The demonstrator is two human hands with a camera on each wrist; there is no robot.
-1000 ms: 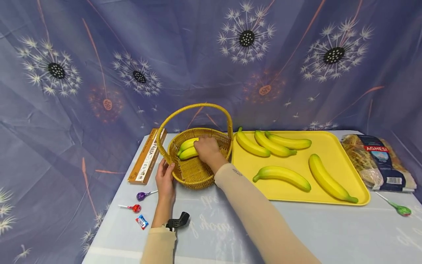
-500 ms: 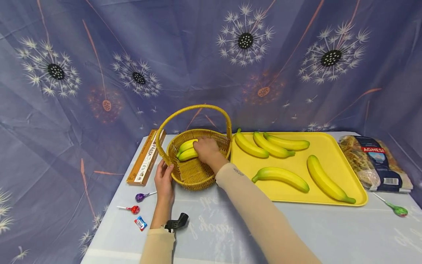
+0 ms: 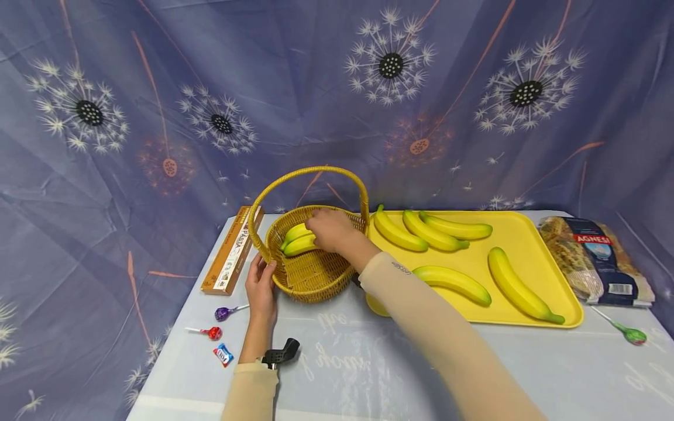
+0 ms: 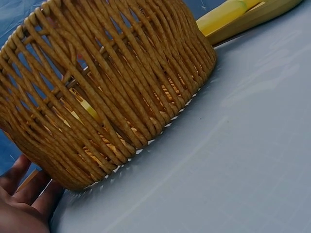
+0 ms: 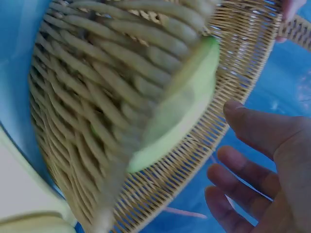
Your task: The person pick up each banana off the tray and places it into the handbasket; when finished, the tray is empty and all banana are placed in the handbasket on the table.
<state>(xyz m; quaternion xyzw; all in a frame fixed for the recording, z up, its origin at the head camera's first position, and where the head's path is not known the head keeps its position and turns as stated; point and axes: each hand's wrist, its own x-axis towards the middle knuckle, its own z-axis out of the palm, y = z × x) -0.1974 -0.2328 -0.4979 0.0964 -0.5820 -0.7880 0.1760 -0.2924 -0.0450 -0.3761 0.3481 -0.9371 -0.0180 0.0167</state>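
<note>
The wicker basket (image 3: 310,275) with a tall arched handle stands on the table with two bananas (image 3: 299,245) lying side by side in it. My left hand (image 3: 261,289) holds the basket at its left side, by the foot of the handle. In the left wrist view its fingers (image 4: 30,187) lie against the woven outer wall. Over the basket's right half is my right hand (image 3: 333,231). The right wrist view shows its thumb and fingers apart with nothing between them, beside the rim and a banana (image 5: 182,109).
Right of the basket, a yellow tray (image 3: 526,225) bears several more bananas (image 3: 523,286). A pasta bag (image 3: 595,263) and a green lollipop (image 3: 633,335) lie beyond it. At left are a pasta box (image 3: 234,251), two lollipops (image 3: 213,333) and a wrapped candy (image 3: 223,354).
My right hand has let go of the banana in the basket and lifted slightly, its forearm swinging over the tray's near left corner. The left hand stays at the basket.
</note>
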